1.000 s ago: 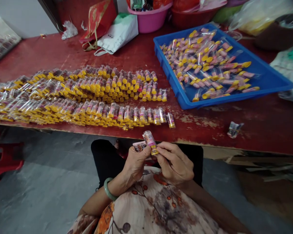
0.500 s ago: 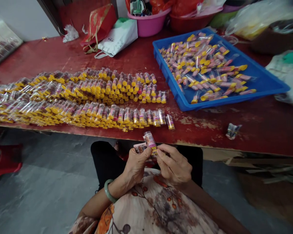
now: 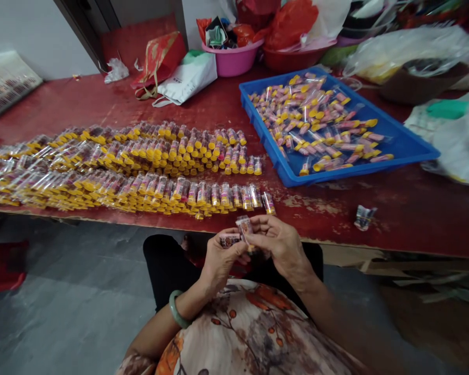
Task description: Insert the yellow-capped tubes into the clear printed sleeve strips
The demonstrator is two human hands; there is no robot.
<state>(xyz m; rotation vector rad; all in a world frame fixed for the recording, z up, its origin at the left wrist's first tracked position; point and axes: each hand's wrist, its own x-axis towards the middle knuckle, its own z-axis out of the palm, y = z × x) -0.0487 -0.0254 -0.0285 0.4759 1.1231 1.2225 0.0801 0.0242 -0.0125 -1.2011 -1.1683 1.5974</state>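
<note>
Above my lap, just off the table's front edge, my right hand (image 3: 279, 242) grips a small clear tube (image 3: 244, 226) with a printed wrap and a yellow end. Pinched in my left hand (image 3: 221, 260) is a small printed card or label stack (image 3: 229, 239); its thickness is hard to make out. The left fingertips lie close to the tube's lower end, which the fingers partly hide. Just beyond my hands, a single yellow-capped tube (image 3: 269, 203) stands at the right end of long stacked rows of similar tubes (image 3: 156, 187).
A blue tray (image 3: 293, 179) of loose tubes with pink contents sits at right on the red table (image 3: 320, 208). A crumpled label bundle (image 3: 364, 217) lies near the front edge. Bags (image 3: 191, 78) and a pink basin (image 3: 234, 60) stand behind. A red stool (image 3: 5, 268) is at left.
My right hand has moved up and wrapped further round the tube, its thumb now across the front. The left thumb has shifted down off the tube's face. The view has tilted slightly up.
</note>
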